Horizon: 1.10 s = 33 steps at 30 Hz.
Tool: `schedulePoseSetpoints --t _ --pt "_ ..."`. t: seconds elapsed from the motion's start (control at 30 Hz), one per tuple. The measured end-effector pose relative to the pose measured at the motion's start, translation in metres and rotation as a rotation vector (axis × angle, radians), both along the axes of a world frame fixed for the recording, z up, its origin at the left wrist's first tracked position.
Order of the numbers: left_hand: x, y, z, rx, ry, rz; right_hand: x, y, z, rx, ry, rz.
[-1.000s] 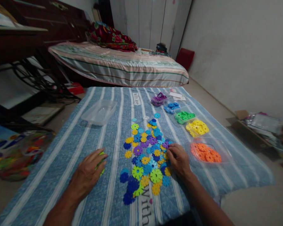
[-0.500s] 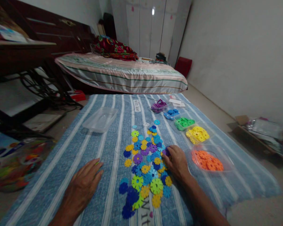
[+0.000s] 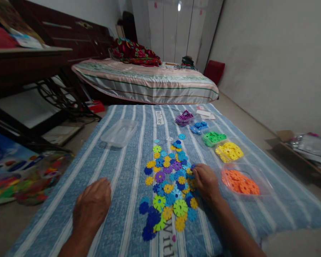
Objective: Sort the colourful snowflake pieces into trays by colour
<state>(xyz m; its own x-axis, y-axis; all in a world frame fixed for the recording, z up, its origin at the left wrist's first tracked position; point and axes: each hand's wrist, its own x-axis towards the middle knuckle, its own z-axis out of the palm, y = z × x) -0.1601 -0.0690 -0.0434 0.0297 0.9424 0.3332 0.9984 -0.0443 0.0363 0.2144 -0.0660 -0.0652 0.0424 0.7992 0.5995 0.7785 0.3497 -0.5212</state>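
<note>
A pile of notched plastic discs [image 3: 159, 176] in blue, purple, yellow and lime green spreads down the middle of the cloth. At its right edge, my right hand [image 3: 207, 184] has its fingers curled, with a dark blue notched disc [image 3: 193, 166] showing at the fingertips. My left hand [image 3: 92, 203] rests over the cloth left of the pile, its fingers curled in; what they hold, if anything, is hidden. To the right of my right hand, a clear tub holds orange discs [image 3: 239, 182].
More clear tubs stand in a row to the back right, with yellow discs [image 3: 230, 151], green pieces [image 3: 214, 138], blue pieces [image 3: 199, 127] and purple pieces [image 3: 184, 117]. A clear tub [image 3: 120, 132] lies at the back left. Beyond the striped cloth [image 3: 128, 171] is a bed [image 3: 149, 84].
My left hand has curled its fingers inward; a small yellow-green bit at its fingertips no longer shows. My right hand stays at the pile's right edge. The whole view has shifted slightly.
</note>
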Motion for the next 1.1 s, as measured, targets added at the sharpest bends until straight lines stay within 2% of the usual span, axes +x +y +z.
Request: schedulePoseSetpoints --t 0.17,0.33,0.43,0.53,0.7,0.8,0.9,1.0,1.1 --pt "0.020 0.008 0.017 -0.015 0.000 0.012 -0.006 -0.001 0.012 -0.096 0.163 0.038" --pt "0.047 0.047 0.027 -0.110 -0.007 -0.060 -0.019 0.020 0.023 -0.283 0.178 0.142" --pt "0.060 0.075 0.021 -0.102 -0.054 -0.057 -0.030 0.038 0.034 -0.384 0.172 0.179" --pt "0.063 0.092 0.008 -0.054 -0.076 -0.006 -0.038 0.051 0.042 -0.473 0.274 0.191" --pt "0.055 0.095 -0.012 0.059 -0.084 -0.033 -0.042 0.062 0.035 -0.616 0.549 0.211" --pt "0.050 0.095 -0.017 0.117 -0.078 -0.054 -0.040 0.075 0.027 -0.631 0.664 0.190" --pt "0.047 0.097 -0.020 0.170 -0.073 -0.062 -0.038 0.106 0.033 -0.607 0.786 0.151" --pt "0.046 0.099 -0.022 0.200 -0.057 -0.074 -0.033 0.156 0.056 -0.537 1.011 0.073" --pt "0.043 0.100 -0.025 0.227 -0.044 -0.089 -0.025 0.209 0.080 -0.387 1.277 0.024"
